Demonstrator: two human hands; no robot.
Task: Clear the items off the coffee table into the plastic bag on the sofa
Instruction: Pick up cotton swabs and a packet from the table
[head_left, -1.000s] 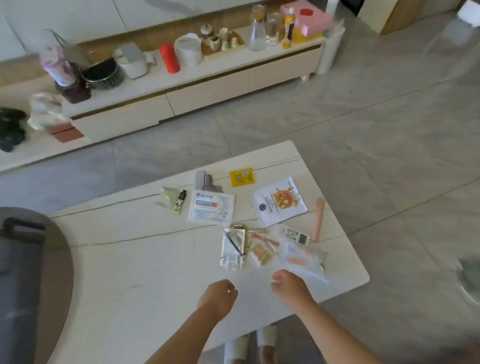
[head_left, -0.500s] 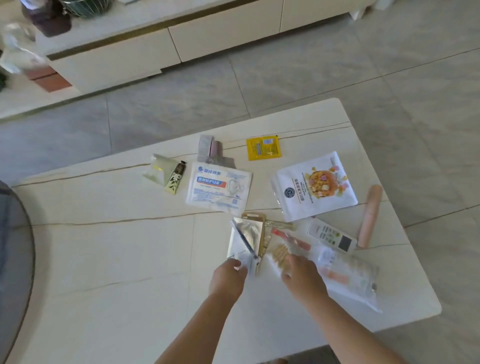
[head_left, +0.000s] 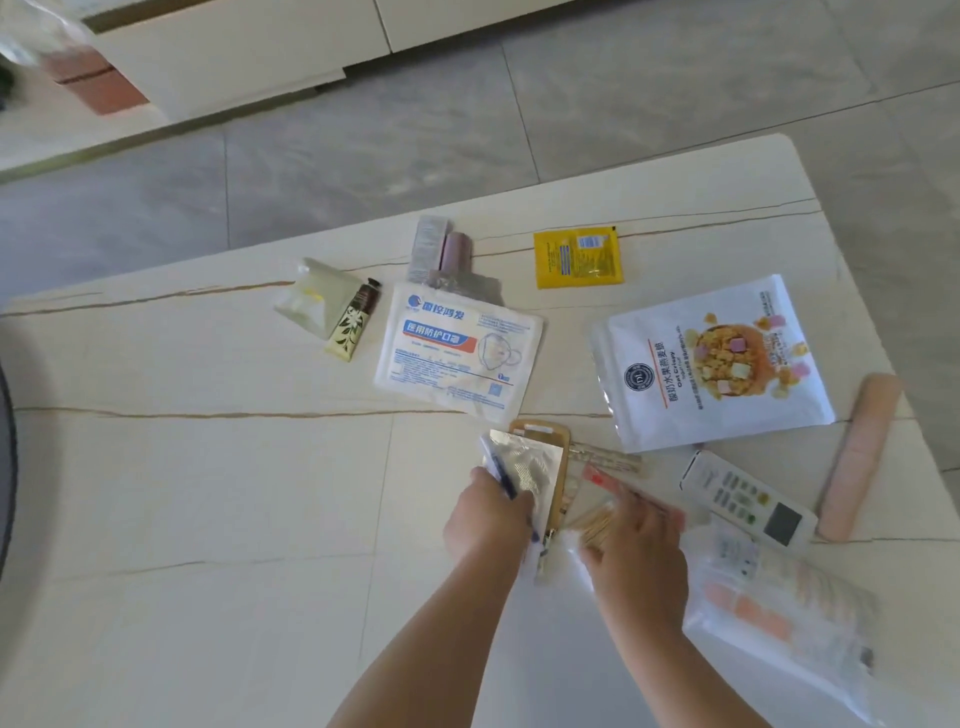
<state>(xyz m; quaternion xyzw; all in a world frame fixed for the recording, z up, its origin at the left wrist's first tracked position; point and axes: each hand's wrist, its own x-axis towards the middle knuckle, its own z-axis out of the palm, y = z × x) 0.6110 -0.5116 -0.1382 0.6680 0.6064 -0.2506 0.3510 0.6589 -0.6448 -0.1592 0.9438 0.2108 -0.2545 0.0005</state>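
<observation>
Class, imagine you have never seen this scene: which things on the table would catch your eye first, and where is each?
The white oat-cereal pouch with its bright fruit picture lies right of centre, and the yellow sachet stands out at the far edge. Nearest the camera, the left hand and right hand reach into a small pile around a silver foil packet.

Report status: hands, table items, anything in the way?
Left hand grips foil pouch. Right hand on toothpick packet, grip unclear. Other items on table. Nothing blocking.
</observation>
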